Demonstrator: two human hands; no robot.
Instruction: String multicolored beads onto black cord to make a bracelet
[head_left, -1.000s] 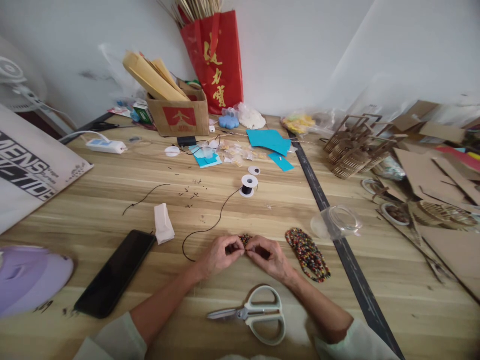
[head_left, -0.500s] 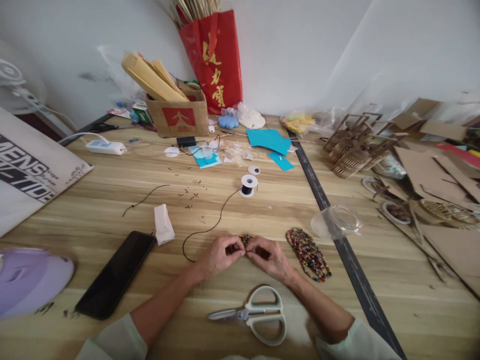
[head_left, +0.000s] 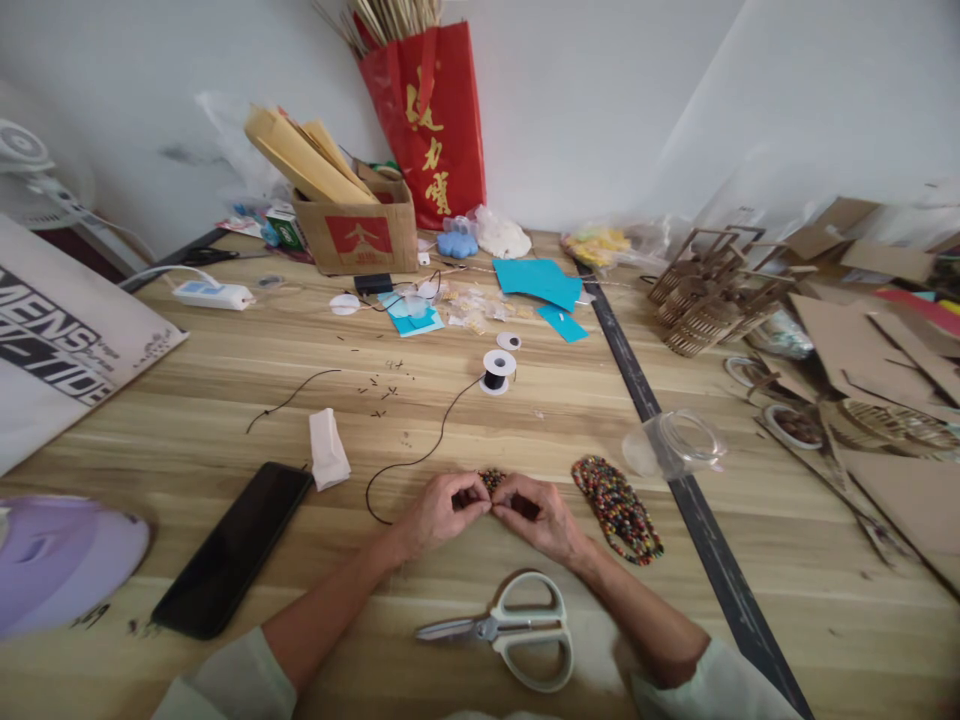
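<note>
My left hand (head_left: 442,512) and my right hand (head_left: 544,513) meet over the middle of the table, each pinching thumb to finger. What lies between the fingertips is too small to make out. Just behind the fingertips, partly hidden by them, is a small cluster of multicoloured beads (head_left: 491,479). A black cord (head_left: 420,458) runs from a white spool (head_left: 498,370) down toward my left hand, where it passes out of sight. Right of my right hand lies a coil of multicoloured bead strings (head_left: 616,510). Scissors with pale handles (head_left: 501,630) rest below both hands.
A black phone (head_left: 232,548), a folded white paper (head_left: 328,449) and a purple object (head_left: 71,565) lie to the left. At right stand a clear plastic cup (head_left: 667,445) and small woven baskets (head_left: 701,310). A cardboard box (head_left: 360,235) and red bag (head_left: 442,120) stand at the back.
</note>
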